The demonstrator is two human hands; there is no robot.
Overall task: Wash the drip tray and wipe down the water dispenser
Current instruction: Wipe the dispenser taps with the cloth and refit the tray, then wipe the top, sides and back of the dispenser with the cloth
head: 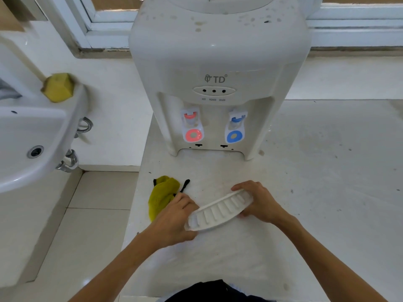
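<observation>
Both hands' fingers (pixel 241 185) grip opposite ends of drip tray (pixel 219 211).

White sink (pixel 32 127) (left), tiled floor (pixel 91 225), pale counter (pixel 327 171), window frame (pixel 104 25).

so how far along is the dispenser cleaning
Done: the drip tray is off the water dispenser, whose base slot sits empty. In hand: both hands, left hand and right hand, hold the tray by its ends over the counter. Left: washing it at the sink, then wiping the dispenser, whose top shows stains; the green cloth lies unused beside the left hand.
</observation>
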